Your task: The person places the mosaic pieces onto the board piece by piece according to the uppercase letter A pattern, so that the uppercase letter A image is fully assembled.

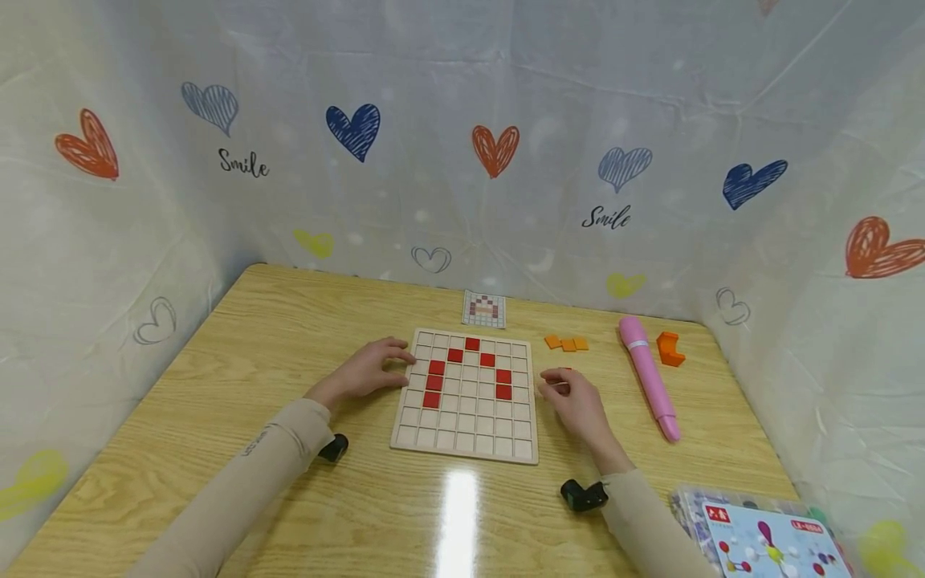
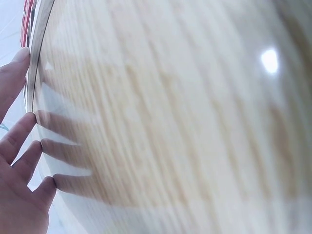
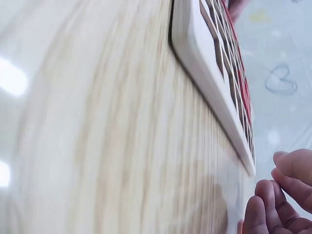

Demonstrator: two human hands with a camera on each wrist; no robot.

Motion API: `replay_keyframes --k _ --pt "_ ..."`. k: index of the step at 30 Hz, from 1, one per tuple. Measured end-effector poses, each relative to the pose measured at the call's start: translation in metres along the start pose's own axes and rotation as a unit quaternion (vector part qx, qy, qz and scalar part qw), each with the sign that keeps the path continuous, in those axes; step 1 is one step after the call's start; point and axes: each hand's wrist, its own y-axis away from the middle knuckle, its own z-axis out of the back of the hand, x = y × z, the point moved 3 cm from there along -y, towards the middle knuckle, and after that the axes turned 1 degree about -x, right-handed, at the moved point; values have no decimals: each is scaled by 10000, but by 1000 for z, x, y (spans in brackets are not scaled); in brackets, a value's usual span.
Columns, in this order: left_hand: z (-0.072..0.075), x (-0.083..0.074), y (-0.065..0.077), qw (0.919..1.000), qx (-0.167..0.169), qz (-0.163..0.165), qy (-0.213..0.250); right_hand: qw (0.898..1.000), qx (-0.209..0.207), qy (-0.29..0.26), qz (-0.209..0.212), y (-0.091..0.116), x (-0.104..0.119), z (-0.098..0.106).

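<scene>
Laying red tiles [image 1: 435, 382] on the board [image 1: 469, 388], mid-frame, looks to be the step. The left hand [image 1: 367, 369] spreads its fingers wide beside it; the right hand's [image 1: 576, 404] are bunched narrow, whether round a tile I can't tell. Next probably calls for adding another.

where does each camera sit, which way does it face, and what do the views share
Head: worn on the head, facing forward and down at the table, board and curtain; left hand, right hand and sleeves show.
Left wrist: worn on that wrist, looking across the table, board at the picture's left edge; part of the left hand shows there too.
Right wrist: worn on that wrist, looking low across the table towards board and curtain; part of the right hand shows, lower right.
Shared: head and left wrist both show the left hand at the board's edge.
</scene>
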Motion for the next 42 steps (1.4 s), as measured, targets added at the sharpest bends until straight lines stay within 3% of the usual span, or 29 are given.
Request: replay_keyframes --k 6,19,27,33,42 --pt "0 2 -1 10000 -34 -58 -46 9994 -112 78 -333 -4 -18 18" --pt "-1 2 -2 10000 2 28 -48 9962 118 715 -484 -14 -41 45" --pt "-2 3 -2 9999 -14 -37 -109 9942 264 1031 127 -21 -41 48" --pt "-1 3 -3 9999 -10 -24 -110 9917 400 1188 269 -27 -40 43" --pt "-1 3 -2 10000 -7 0 22 9881 415 1246 803 -33 -38 39"
